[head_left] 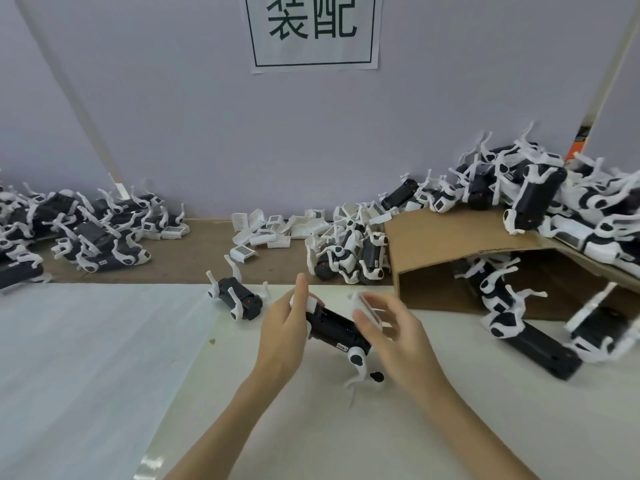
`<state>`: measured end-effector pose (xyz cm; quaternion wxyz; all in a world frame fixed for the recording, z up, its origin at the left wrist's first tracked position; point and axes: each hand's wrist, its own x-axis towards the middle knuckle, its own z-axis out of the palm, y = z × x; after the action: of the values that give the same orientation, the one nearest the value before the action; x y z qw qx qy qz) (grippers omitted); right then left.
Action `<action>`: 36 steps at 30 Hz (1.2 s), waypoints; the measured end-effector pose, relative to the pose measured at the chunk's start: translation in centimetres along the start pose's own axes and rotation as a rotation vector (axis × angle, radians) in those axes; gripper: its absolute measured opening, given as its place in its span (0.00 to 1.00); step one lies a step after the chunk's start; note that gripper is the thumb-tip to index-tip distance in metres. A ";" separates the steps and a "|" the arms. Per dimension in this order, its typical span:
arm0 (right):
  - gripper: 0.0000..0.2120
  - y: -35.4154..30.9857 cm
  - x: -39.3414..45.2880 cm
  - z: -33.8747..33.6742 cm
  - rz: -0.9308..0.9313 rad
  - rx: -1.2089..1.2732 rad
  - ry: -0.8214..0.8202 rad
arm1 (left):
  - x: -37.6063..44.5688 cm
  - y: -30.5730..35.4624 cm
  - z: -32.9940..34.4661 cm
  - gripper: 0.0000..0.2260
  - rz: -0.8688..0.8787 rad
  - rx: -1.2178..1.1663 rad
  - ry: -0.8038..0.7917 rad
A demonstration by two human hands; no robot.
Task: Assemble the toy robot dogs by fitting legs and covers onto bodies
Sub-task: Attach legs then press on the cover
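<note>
Since the cover has to drop onto the body, we had the black dog body point(334, 329) held up over the middle of the desk, near its front edge, with our left hand point(287, 327) wrapped round the far end so the open side faced us. Our right hand point(391, 336) pinched a white cover point(363, 308) right above it, looked lined up to snap on, though it was pretty blurry. One legged dog point(239, 297) sat just behind. White sheet point(104, 358) covered the desk, loose covers point(277, 228) along the back edge, heaps of dogs by both back corners, cardboard box point(446, 237) on the right, lilac wall with a paper sign point(313, 29).
</note>
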<state>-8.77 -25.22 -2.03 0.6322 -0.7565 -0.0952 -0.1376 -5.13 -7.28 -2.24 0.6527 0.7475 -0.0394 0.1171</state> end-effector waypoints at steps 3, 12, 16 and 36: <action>0.15 0.5 -0.5 1.0 -0.160 -0.245 -0.035 | -0.2 0.3 0.3 0.40 -0.004 0.011 -0.035; 0.35 1.4 -1.2 2.1 -0.408 -0.786 -0.131 | -0.3 0.7 0.2 0.38 -0.018 0.055 -0.083; 0.29 1.3 -0.9 2.1 -0.441 -0.744 -0.017 | -0.3 1.1 0.1 0.34 -0.041 0.095 -0.154; 0.24 1.5 -0.2 1.3 -0.605 -0.859 0.241 | -1.0 1.8 0.6 0.29 -0.069 0.114 -0.101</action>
<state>-8.38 -24.17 -3.71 0.2045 -0.8645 -0.1708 -0.4261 -6.36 -8.26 -0.82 0.6100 0.7892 -0.0398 0.0585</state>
